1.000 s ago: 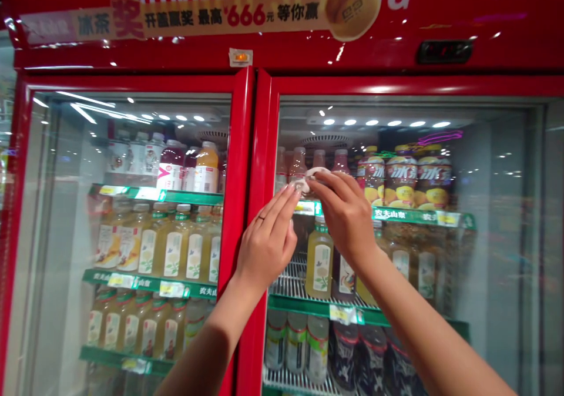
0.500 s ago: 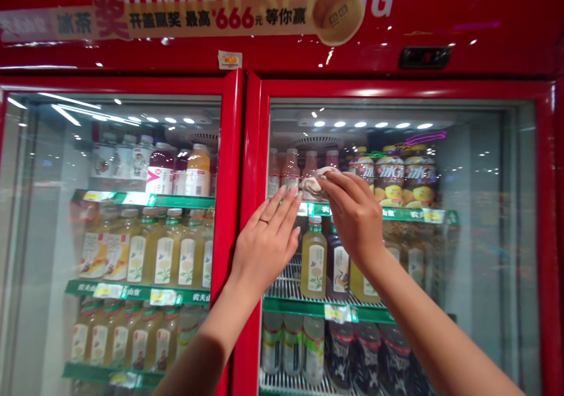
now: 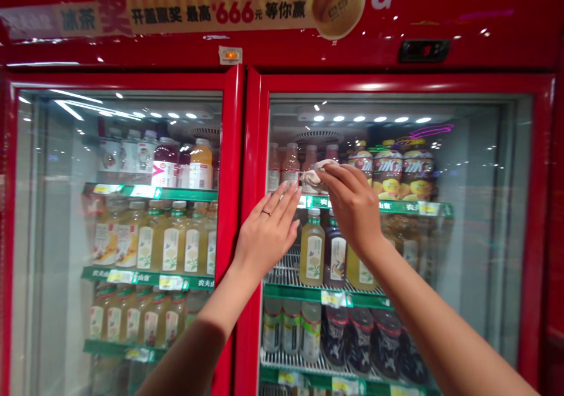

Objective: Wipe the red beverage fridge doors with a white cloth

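My right hand [image 3: 355, 205] grips a crumpled whitish cloth [image 3: 314, 175] up against the glass of the right fridge door [image 3: 476, 149]. Part of the cloth is hidden behind the fingers. Just left of it, my left hand [image 3: 269, 228] lies with stretched fingers over the same door's left edge, a ring on one finger. Its fingertips come close to the cloth; whether they touch it I cannot tell. Behind the glass, a yellow-green juice bottle [image 3: 312, 252] stands below the hands, and pale pink bottles [image 3: 291, 158] stand behind the fingertips.
A red frame [image 3: 254, 149] surrounds the right door. The left fridge door [image 3: 233, 149] is beside it, with rows of drinks on green-edged shelves [image 3: 145, 275]. Above are a sticker banner [image 3: 194, 17], a small lit switch [image 3: 230, 55] and a black display [image 3: 424, 50].
The view has tilted slightly downward, so more of the lower shelves shows. Both hands and the cloth keep nearly the same place on the door.
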`<state>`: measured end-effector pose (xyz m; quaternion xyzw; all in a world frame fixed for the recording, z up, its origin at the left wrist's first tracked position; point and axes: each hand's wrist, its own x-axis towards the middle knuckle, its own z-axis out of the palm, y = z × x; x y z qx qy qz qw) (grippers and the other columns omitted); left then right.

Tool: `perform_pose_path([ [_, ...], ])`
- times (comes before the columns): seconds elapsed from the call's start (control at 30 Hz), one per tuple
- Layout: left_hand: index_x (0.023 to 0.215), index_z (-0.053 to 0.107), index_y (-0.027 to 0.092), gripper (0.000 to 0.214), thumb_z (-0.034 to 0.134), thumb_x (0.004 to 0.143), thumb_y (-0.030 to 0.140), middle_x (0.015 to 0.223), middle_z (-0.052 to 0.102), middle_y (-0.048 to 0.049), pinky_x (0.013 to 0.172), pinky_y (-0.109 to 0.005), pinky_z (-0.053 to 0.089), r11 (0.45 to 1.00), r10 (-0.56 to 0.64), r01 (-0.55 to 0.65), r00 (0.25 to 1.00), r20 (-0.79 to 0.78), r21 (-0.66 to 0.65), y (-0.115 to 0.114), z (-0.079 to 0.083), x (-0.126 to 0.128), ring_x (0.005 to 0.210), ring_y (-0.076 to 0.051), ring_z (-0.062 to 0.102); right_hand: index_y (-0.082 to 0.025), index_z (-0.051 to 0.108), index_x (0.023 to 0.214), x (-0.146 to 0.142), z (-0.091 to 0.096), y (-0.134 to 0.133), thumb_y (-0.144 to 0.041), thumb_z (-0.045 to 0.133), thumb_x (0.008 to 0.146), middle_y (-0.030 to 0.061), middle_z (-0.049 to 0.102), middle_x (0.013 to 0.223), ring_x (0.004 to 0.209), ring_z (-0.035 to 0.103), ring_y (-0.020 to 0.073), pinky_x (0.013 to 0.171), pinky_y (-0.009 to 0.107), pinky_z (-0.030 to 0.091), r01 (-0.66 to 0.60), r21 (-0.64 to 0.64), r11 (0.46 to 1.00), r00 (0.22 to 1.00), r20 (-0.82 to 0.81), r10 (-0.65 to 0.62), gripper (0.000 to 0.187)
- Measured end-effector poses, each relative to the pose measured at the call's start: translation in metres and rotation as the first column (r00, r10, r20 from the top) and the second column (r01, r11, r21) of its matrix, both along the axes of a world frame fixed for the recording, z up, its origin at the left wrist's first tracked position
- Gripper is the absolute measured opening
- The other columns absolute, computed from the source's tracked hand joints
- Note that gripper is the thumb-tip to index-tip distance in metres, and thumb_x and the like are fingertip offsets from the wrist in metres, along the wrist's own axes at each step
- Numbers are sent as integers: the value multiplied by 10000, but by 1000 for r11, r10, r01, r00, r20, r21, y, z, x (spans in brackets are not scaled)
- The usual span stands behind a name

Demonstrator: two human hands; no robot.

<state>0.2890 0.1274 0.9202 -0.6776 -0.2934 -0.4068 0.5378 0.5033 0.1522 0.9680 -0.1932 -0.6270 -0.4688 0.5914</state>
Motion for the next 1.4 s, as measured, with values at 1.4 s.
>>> perform_pose_path([
  [1.4,1730,-136,238,878,477,1107,312,1788,281,-58,1321,-547,375,979,-88,125,973,214,-164,20,-53,53,1644,-275,350,-296,733,1411,57,-18,-3,-97,523,1066,45,726,1468,1424,647,287,1164,507,604,42,-110,993,999,3,-42,451],
])
